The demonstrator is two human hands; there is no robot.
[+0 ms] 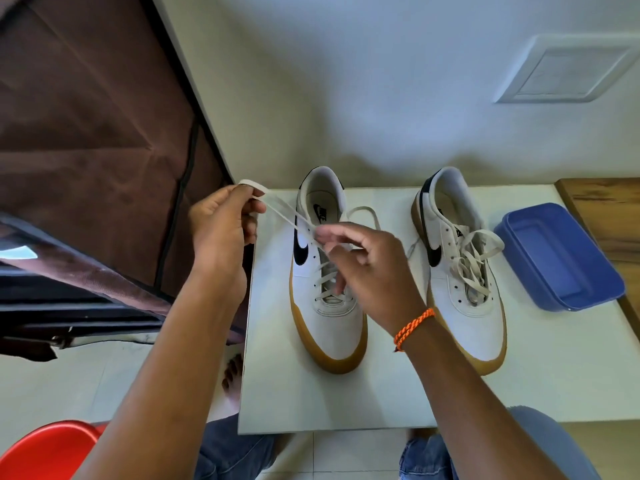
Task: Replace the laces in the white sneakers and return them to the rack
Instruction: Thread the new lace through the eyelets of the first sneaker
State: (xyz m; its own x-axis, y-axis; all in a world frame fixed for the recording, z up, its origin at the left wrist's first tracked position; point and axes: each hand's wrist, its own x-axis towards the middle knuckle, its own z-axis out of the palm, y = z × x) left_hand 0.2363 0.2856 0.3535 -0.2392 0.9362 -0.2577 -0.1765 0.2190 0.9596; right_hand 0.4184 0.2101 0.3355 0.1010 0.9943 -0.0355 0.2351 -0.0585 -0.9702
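Here, two white sneakers are sitting side by side on a white table (381,393), toes pointing toward the person. The left hand (221,230) is pinching a cream lace (277,207) between thumb and curled fingers, with a short loop of it poking out just above the fingertips. From there the lace is running taut, down and to the right, to the right hand (367,265), whose thumb and forefinger are nipping it just over the open mouth of the left sneaker (329,306). The other fingers of that hand are hanging loosely curled above the shoe's tongue, hiding part of the eyelets. Below those fingers, a few crossings of lace are showing low on the shoe, near the toe. An orange braided band (414,329) is circling the right wrist.

The right sneaker (464,296) is lying well to the right of the right hand's fingers, touched by neither hand, its lace sprawling loose and partly unthreaded across the upper. Further right again, a blue plastic tub (561,258) is resting beside that shoe. Left of the left hand's fingers, a brown fabric cover (97,133) is hanging
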